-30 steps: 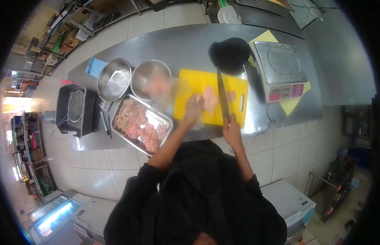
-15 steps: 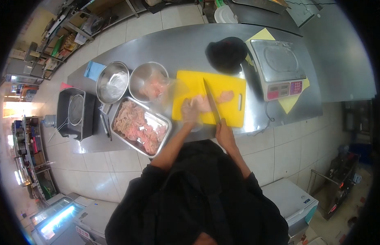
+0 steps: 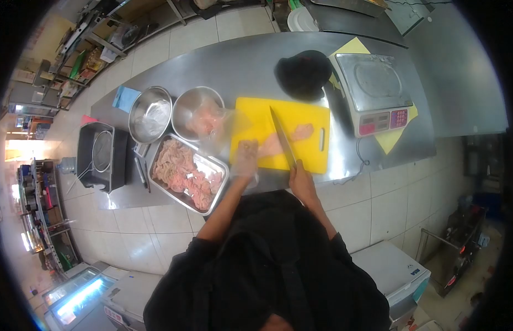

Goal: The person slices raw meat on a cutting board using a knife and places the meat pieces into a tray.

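My right hand (image 3: 302,181) grips the handle of a long kitchen knife (image 3: 283,137), its blade slanting up and left across a yellow cutting board (image 3: 254,118). A strip of pale pink raw meat (image 3: 271,145) lies left of the blade, and a smaller raw meat piece (image 3: 303,131) is on the right. My left hand (image 3: 246,159), in a clear plastic glove, is at the board's left edge with curled fingers on the strip's near end; glove glare blurs the fingertips. Close by on the left is a steel tray (image 3: 222,190) with a heap of raw meat (image 3: 182,171).
Behind the tray stand a steel bowl (image 3: 182,102) with meat in a plastic bag and another steel bowl (image 3: 136,124). A dark bin (image 3: 117,165) with a strainer is far left. A black bag-like item (image 3: 303,74) and a digital scale (image 3: 378,88) stand beyond the board.
My left hand has moved left and slightly toward me, to the board's edge. The meat strip's near end has shifted slightly the same way. The knife stays nearly in place.
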